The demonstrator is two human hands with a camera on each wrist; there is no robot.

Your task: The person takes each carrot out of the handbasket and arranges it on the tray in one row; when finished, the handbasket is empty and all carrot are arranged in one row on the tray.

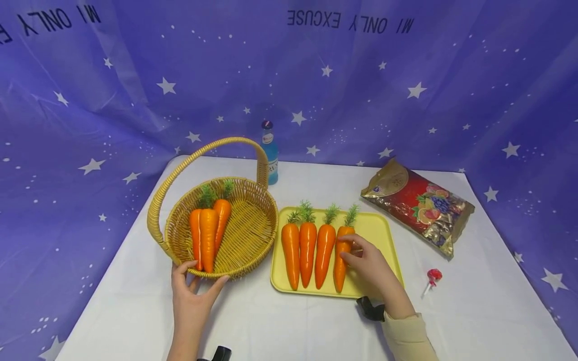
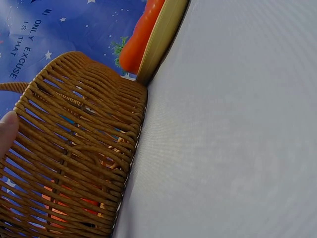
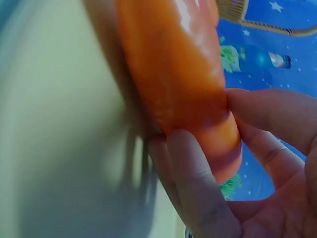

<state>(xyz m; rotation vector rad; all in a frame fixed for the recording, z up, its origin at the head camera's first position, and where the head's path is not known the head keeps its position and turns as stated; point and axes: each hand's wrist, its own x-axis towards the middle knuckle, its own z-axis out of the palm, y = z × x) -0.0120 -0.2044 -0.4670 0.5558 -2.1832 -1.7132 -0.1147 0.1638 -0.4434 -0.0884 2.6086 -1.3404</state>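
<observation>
My left hand (image 1: 191, 296) grips the near rim of a round wicker basket (image 1: 257, 245), which has a tall arched handle. Three orange toy carrots (image 1: 208, 235) with green tops lean inside it on the left. In the left wrist view the woven basket wall (image 2: 74, 148) fills the left side, with one fingertip (image 2: 7, 130) at its rim. My right hand (image 1: 368, 258) pinches the rightmost carrot (image 1: 341, 265) on a yellow tray (image 1: 381, 230). Seen from the right wrist, thumb and fingers close around the thick end of that carrot (image 3: 178, 74). Several carrots lie side by side on the tray.
A blue bottle (image 1: 272, 160) stands behind the basket. At the right back lies a red and gold candy bag (image 1: 420, 205), and a red lollipop (image 1: 434, 276) rests on the white table (image 1: 271, 326) right of the tray. A purple starry cloth (image 1: 289, 90) hangs behind.
</observation>
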